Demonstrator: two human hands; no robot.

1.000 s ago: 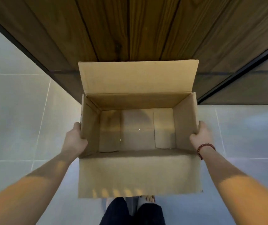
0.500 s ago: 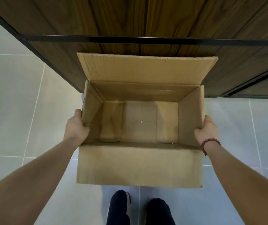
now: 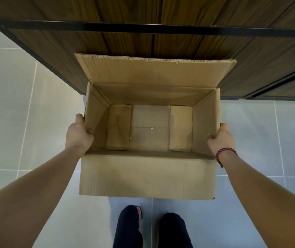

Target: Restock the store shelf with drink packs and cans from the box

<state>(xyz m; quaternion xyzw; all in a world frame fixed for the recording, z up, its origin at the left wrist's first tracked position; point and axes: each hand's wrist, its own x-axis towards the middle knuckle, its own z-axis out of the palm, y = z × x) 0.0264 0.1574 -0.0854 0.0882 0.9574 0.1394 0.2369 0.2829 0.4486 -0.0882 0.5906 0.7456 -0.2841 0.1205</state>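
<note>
A brown cardboard box point(image 3: 146, 176) hangs in front of me with its flaps open, and nothing lies inside it. My left hand point(image 3: 78, 135) grips the top edge of its left wall, thumb inside. My right hand point(image 3: 221, 138), with a red bead bracelet on the wrist, grips the top edge of the right wall. The far flap leans toward a dark wooden shelf unit point(image 3: 143, 42). No drink packs or cans are in view.
The wooden unit with black metal framing point(image 3: 143, 28) fills the top of the view, right behind the box. Pale grey floor tiles point(image 3: 18, 122) spread to the left and right. My legs in dark trousers point(image 3: 152, 230) show below the box.
The box, held in both hands, now sits lower against the wooden unit, and more of the unit and its black bar shows. My grip on both walls is unchanged.
</note>
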